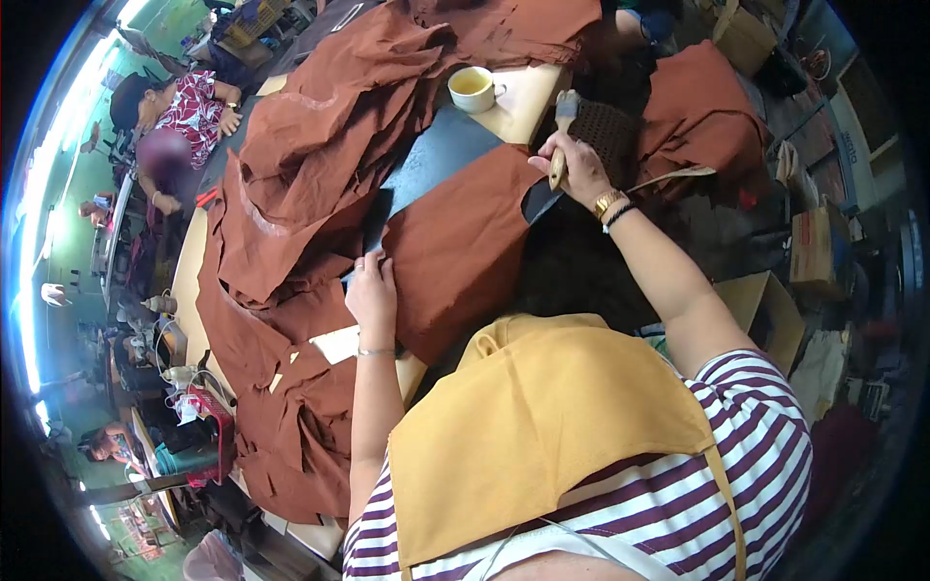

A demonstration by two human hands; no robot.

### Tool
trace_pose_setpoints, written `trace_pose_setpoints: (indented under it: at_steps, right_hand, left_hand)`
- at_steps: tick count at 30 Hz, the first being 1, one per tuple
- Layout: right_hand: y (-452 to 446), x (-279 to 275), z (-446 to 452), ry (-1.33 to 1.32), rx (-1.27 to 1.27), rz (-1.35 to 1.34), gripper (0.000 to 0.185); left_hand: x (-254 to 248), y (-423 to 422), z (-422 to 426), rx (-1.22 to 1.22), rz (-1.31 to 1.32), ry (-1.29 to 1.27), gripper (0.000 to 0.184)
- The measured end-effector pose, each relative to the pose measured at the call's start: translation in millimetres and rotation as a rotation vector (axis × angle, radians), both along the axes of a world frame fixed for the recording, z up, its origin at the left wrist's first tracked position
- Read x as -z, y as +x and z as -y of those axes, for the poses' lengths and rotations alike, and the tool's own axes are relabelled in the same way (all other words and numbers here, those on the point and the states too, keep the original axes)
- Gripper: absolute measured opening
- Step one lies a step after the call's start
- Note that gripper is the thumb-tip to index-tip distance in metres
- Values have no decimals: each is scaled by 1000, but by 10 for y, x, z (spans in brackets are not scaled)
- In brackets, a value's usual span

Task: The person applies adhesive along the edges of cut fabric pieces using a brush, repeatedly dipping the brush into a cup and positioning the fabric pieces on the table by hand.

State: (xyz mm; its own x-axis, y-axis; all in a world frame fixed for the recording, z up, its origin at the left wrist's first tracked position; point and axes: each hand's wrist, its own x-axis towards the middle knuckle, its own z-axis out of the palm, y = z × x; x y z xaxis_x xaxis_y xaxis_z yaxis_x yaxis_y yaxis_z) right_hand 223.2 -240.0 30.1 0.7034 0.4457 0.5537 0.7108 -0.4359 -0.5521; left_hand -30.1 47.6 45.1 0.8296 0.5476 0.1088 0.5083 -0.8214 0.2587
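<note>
Right hand wraps round the handle of a brush, bristles away from the body; left hand is at the left edge of a brown cloth panel, cannot tell if pinching. Panel lies between the hands, partly over a dark sheet; judged light, soft, easily creased, best held by edges. Beyond: cup, heaped cloth; no brand legible.
</note>
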Motion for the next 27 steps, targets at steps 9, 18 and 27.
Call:
trace_pose_setpoints:
  at_steps: [9, 18, 27]
  right_hand:
    - [854, -640, -316, 431, -101, -534, 38]
    - [1836, -698, -1218, -409, -125, -217, 45]
    - [2271, -406, -1219, 55, -133, -807, 42]
  left_hand:
    - [342, 22, 637, 226, -45, -26, 75]
    - [215, 83, 524, 183, 42, 69, 78]
    - [219, 13, 726, 118, -58, -46, 86]
